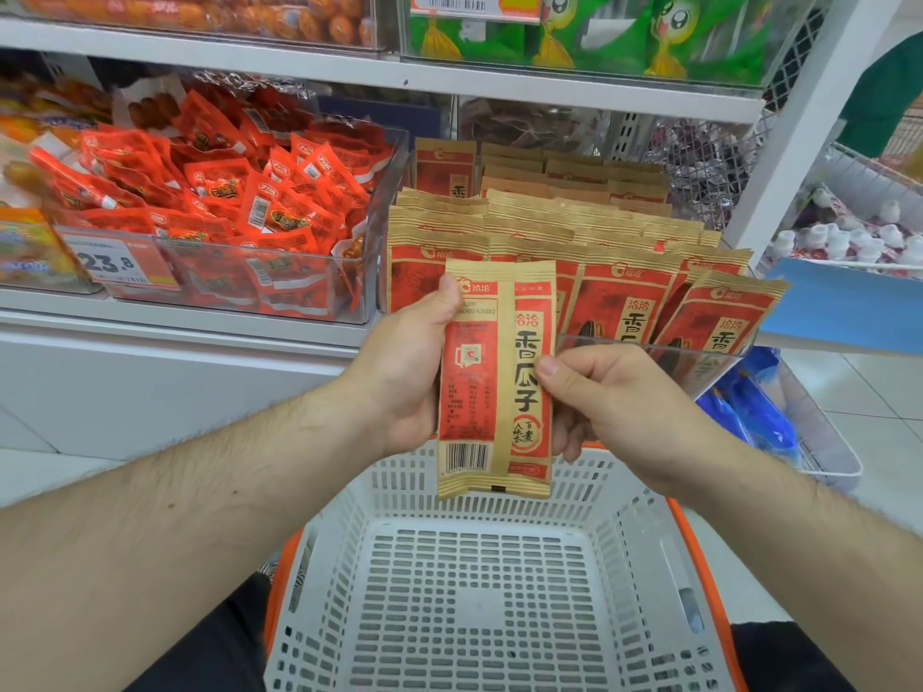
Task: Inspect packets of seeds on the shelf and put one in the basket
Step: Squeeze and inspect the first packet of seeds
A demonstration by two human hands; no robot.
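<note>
A tan and red seed packet [494,387] is held upright in front of the shelf, its back with barcode facing me. My left hand [404,372] grips its left edge, thumb on the upper front. My right hand [599,407] pinches its right edge with thumb on the front. Several more seed packets [624,272] stand in rows in a clear bin on the shelf behind. Directly below the held packet sits the white basket [479,591] with an orange rim, nothing visible inside it.
A clear bin of red snack packets [225,212] with a 23.8 price tag stands left of the seeds. Green packets [599,32] fill the shelf above. A wire basket with blue packs [759,417] hangs at lower right, beside the white shelf post [799,127].
</note>
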